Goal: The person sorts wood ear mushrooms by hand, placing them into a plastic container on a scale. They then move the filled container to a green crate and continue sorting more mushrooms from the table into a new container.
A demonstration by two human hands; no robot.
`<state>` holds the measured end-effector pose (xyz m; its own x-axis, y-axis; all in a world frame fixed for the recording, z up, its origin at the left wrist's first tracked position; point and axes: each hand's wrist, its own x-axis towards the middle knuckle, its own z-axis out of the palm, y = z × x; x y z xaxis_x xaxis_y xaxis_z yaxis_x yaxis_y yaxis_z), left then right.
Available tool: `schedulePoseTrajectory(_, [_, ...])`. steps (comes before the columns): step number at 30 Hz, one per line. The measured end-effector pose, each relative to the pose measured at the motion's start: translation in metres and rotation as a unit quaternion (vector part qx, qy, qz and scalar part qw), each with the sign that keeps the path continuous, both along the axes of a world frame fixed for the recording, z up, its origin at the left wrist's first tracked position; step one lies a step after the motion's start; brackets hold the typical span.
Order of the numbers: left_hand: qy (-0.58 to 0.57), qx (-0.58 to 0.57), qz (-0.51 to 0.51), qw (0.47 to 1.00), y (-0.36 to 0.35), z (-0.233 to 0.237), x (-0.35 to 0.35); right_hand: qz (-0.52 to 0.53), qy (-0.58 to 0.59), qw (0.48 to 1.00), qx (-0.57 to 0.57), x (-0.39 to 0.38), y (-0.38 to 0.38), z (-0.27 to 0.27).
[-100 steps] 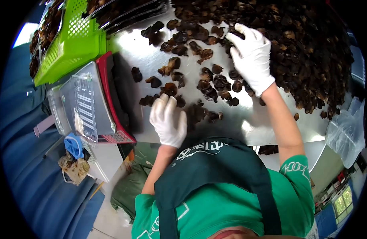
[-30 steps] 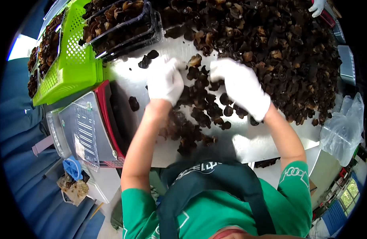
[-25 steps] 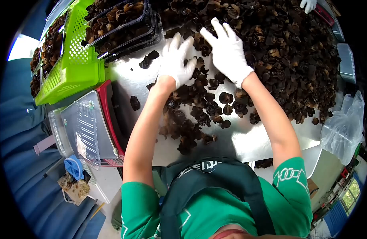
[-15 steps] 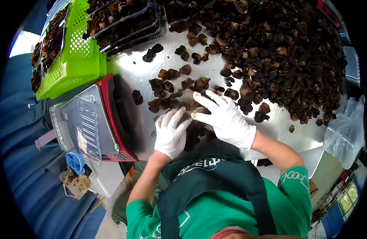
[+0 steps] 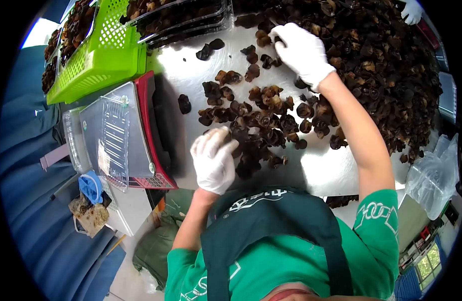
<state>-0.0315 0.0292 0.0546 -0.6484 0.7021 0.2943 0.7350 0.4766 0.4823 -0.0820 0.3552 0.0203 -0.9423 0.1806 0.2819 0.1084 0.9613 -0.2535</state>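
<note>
Loose dark brown fungus pieces (image 5: 266,120) lie scattered on the shiny metal table (image 5: 326,170). My left hand (image 5: 214,159), in a white glove, rests at the near left edge of these pieces with its fingers curled. Whether anything is under its fingertips is hidden. My right hand (image 5: 302,54), also gloved in white, is farther out, at the left edge of the big fungus heap (image 5: 381,75). Its fingers bend down toward the pieces there, and the fingertips' contact cannot be made out.
Clear trays of fungus (image 5: 183,22) stand at the back left by a green basket (image 5: 98,65). Left of the table are a red-edged scale (image 5: 149,125) and clear lids (image 5: 108,135). A plastic bag (image 5: 431,175) hangs at right. Another person's gloved hand (image 5: 412,12) shows at the top right.
My right hand has moved away from my left hand, forward to the heap's edge. More loose pieces show between my hands. Another person's gloved hand has appeared at the top right.
</note>
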Motion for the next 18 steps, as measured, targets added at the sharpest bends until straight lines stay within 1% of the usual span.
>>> schedulePoseTrajectory(1, [-0.001, 0.023, 0.007, 1.0, -0.001, -0.001, -0.01, 0.0, 0.002, 0.998, -0.058, 0.012, 0.002, 0.016])
schedulePoseTrajectory(2, [0.014, 0.027, 0.036, 0.999, 0.0, 0.003, -0.015, -0.002, 0.004, 0.993, -0.116, 0.027, 0.005, 0.032])
schedulePoseTrajectory(4, [-0.002, 0.068, 0.036, 0.997, 0.0, -0.002, -0.034, 0.014, -0.058, 0.978, -0.199, 0.066, 0.02, 0.055])
schedulePoseTrajectory(5, [0.008, 0.055, 0.033, 0.998, 0.004, -0.001, -0.041, 0.039, -0.159, 0.963, -0.216, 0.09, 0.032, 0.069])
schedulePoseTrajectory(6, [0.019, 0.042, 0.03, 0.998, 0.01, 0.001, -0.048, 0.062, -0.258, 0.936, -0.233, 0.116, 0.044, 0.08])
schedulePoseTrajectory(7, [0.008, 0.055, 0.016, 0.998, 0.018, 0.001, -0.054, 0.146, -0.376, 0.887, -0.225, 0.144, 0.053, 0.09])
schedulePoseTrajectory(8, [0.006, 0.071, -0.009, 0.997, 0.034, 0.004, -0.059, 0.227, -0.485, 0.817, -0.214, 0.172, 0.059, 0.098])
schedulePoseTrajectory(10, [-0.07, 0.07, -0.069, 0.993, 0.065, 0.006, -0.061, 0.206, -0.562, 0.778, -0.191, 0.236, 0.06, 0.096])
schedulePoseTrajectory(12, [-0.029, 0.013, -0.123, 0.992, 0.094, -0.006, -0.056, 0.15, -0.515, 0.818, -0.205, 0.248, 0.046, 0.1])
schedulePoseTrajectory(13, [-0.022, -0.056, -0.138, 0.989, 0.103, -0.008, -0.049, 0.122, -0.49, 0.837, -0.21, 0.249, 0.039, 0.102])
schedulePoseTrajectory(14, [0.017, -0.065, -0.145, 0.987, 0.104, -0.016, -0.041, 0.101, -0.452, 0.861, -0.209, 0.242, 0.028, 0.103])
schedulePoseTrajectory(16, [-0.062, -0.079, -0.157, 0.982, 0.091, -0.028, -0.035, 0.073, -0.285, 0.92, -0.26, 0.242, 0.015, 0.081])
schedulePoseTrajectory(17, [-0.042, -0.052, -0.136, 0.988, 0.08, -0.022, -0.028, 0.052, -0.268, 0.922, -0.276, 0.234, 0.012, 0.074])
schedulePoseTrajectory(18, [-0.065, -0.051, -0.117, 0.99, 0.066, -0.025, -0.022, 0.031, -0.252, 0.922, -0.293, 0.222, 0.009, 0.067])
